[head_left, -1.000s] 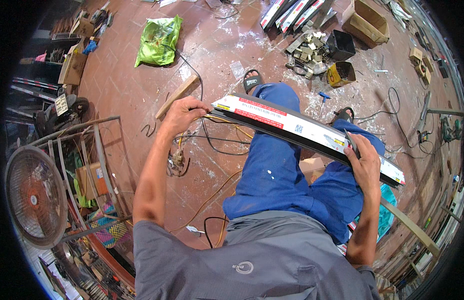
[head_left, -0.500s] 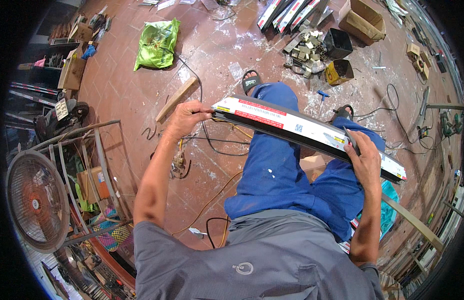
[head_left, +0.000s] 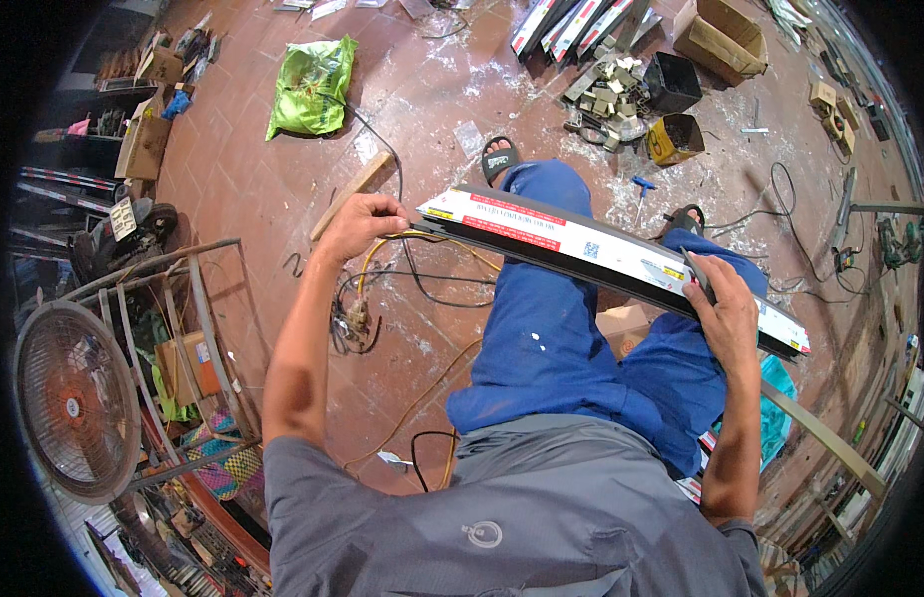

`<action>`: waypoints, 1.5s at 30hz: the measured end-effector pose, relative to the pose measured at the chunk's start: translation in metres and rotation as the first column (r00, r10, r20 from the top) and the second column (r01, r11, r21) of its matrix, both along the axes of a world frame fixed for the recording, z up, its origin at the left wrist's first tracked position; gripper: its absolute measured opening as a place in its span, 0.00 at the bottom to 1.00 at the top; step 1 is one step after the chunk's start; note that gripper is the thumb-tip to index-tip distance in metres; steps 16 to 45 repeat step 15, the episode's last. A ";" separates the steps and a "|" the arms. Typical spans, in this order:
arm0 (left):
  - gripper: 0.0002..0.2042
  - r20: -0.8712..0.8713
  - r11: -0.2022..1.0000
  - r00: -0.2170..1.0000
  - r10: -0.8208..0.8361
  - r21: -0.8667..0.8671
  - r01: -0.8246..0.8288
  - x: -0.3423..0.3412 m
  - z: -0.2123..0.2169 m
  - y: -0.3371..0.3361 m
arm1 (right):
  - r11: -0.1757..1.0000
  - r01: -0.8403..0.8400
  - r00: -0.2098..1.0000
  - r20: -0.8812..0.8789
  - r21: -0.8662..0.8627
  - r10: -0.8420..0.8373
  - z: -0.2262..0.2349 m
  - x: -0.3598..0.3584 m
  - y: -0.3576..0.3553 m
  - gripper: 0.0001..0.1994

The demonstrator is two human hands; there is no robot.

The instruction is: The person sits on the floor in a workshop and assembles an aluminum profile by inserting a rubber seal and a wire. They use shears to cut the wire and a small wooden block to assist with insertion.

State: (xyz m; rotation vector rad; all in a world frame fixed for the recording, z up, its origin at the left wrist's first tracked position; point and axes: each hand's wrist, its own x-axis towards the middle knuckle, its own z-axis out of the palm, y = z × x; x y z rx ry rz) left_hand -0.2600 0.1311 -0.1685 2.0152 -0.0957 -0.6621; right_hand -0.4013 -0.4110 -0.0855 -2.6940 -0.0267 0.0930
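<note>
A long dark profile bar (head_left: 581,261) with a white and red label strip along it lies tilted across my blue-trousered knees, its left end farther from me. My right hand (head_left: 726,300) is closed round the bar towards its right end, thumb on the labelled face. Beside the right fingers a dark thin piece stands up from the bar; I cannot tell what it is. My left hand (head_left: 365,227) is just off the bar's left end, thumb and fingertips pinched together. Whatever is between those fingertips, if anything, is too small to make out.
A standing fan (head_left: 74,398) and metal frame are at left. Ahead lie a green bag (head_left: 311,88), a wooden block (head_left: 353,194), cables, a heap of metal parts (head_left: 609,99), bins, a cardboard box (head_left: 721,42) and more labelled bars (head_left: 581,28). A blue-handled tool (head_left: 642,186) lies past my knees.
My left hand has drawn a little to the left, away from the bar's end, still pinched. The bar has shifted very slightly; my right hand keeps its hold.
</note>
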 end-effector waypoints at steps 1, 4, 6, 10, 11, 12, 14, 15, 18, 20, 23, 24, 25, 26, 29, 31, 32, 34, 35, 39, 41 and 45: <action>0.05 -0.018 1.000 1.000 -0.024 0.005 0.024 0.003 0.000 -0.001 | 1.000 0.000 1.000 -0.003 -0.004 0.000 0.000 0.000 0.000 0.21; 0.06 -0.074 0.997 0.994 -0.076 -0.008 0.075 0.010 0.011 -0.017 | 1.000 0.009 1.000 -0.011 -0.014 -0.009 -0.001 -0.001 0.000 0.21; 0.07 -0.112 0.997 0.992 -0.066 -0.043 0.062 0.011 0.014 -0.020 | 1.000 0.011 1.000 -0.012 -0.006 -0.011 0.000 -0.001 -0.001 0.21; 0.07 -0.172 1.000 0.985 -0.004 -0.029 -0.001 0.013 0.008 0.000 | 1.000 0.004 1.000 -0.008 -0.002 -0.004 0.001 -0.001 -0.001 0.21; 0.07 -0.161 1.000 0.987 0.005 -0.006 -0.006 0.015 0.003 0.011 | 1.000 0.005 1.000 -0.009 0.002 -0.005 0.000 -0.002 -0.001 0.22; 0.07 -0.150 1.000 0.989 0.016 0.017 -0.013 0.016 0.001 0.016 | 1.000 0.005 1.000 -0.009 0.007 -0.005 0.000 -0.001 -0.002 0.22; 0.09 -0.175 1.000 0.985 -0.003 -0.023 -0.001 0.016 -0.004 0.014 | 1.000 0.010 1.000 -0.029 0.009 -0.010 0.001 0.000 -0.002 0.22; 0.11 -0.169 0.999 0.985 -0.022 -0.031 0.016 0.018 -0.004 0.011 | 1.000 0.013 0.999 -0.041 0.007 -0.013 0.001 0.000 -0.003 0.22; 0.11 -0.169 0.999 0.985 -0.022 -0.031 0.016 0.018 -0.004 0.011 | 1.000 0.013 0.999 -0.041 0.007 -0.013 0.001 0.000 -0.003 0.22; 0.11 -0.169 0.999 0.985 -0.022 -0.031 0.016 0.018 -0.004 0.011 | 1.000 0.013 0.999 -0.041 0.007 -0.013 0.001 0.000 -0.003 0.22; 0.11 -0.169 0.999 0.985 -0.022 -0.031 0.016 0.018 -0.004 0.011 | 1.000 0.013 0.999 -0.041 0.007 -0.013 0.001 0.000 -0.003 0.22; 0.11 -0.169 0.999 0.985 -0.022 -0.031 0.016 0.018 -0.004 0.011 | 1.000 0.013 0.999 -0.041 0.007 -0.013 0.001 0.000 -0.003 0.22; 0.11 -0.169 0.999 0.985 -0.022 -0.031 0.016 0.018 -0.004 0.011 | 1.000 0.013 0.999 -0.041 0.007 -0.013 0.001 0.000 -0.003 0.22; 0.11 -0.169 0.999 0.985 -0.022 -0.031 0.016 0.018 -0.004 0.011 | 1.000 0.013 0.999 -0.041 0.007 -0.013 0.001 0.000 -0.003 0.22; 0.11 -0.169 0.999 0.985 -0.022 -0.031 0.016 0.018 -0.004 0.011 | 1.000 0.013 0.999 -0.041 0.007 -0.013 0.001 0.000 -0.003 0.22; 0.11 -0.169 0.999 0.985 -0.022 -0.031 0.016 0.018 -0.004 0.011 | 1.000 0.013 0.999 -0.041 0.007 -0.013 0.001 0.000 -0.003 0.22; 0.11 -0.169 0.999 0.985 -0.022 -0.031 0.016 0.018 -0.004 0.011 | 1.000 0.013 0.999 -0.041 0.007 -0.013 0.001 0.000 -0.003 0.22; 0.11 -0.169 0.999 0.985 -0.022 -0.031 0.016 0.018 -0.004 0.011 | 1.000 0.013 0.999 -0.041 0.007 -0.013 0.001 0.000 -0.003 0.22; 0.11 -0.169 0.999 0.985 -0.022 -0.031 0.016 0.018 -0.004 0.011 | 1.000 0.013 0.999 -0.041 0.007 -0.013 0.001 0.000 -0.003 0.22; 0.11 -0.169 0.999 0.985 -0.022 -0.031 0.016 0.018 -0.004 0.011 | 1.000 0.013 0.999 -0.041 0.007 -0.013 0.001 0.000 -0.003 0.22; 0.11 -0.169 0.999 0.985 -0.022 -0.031 0.016 0.018 -0.004 0.011 | 1.000 0.013 0.999 -0.041 0.007 -0.013 0.001 0.000 -0.003 0.22; 0.11 -0.169 0.999 0.985 -0.022 -0.031 0.016 0.018 -0.004 0.011 | 1.000 0.013 0.999 -0.041 0.007 -0.013 0.001 0.000 -0.003 0.22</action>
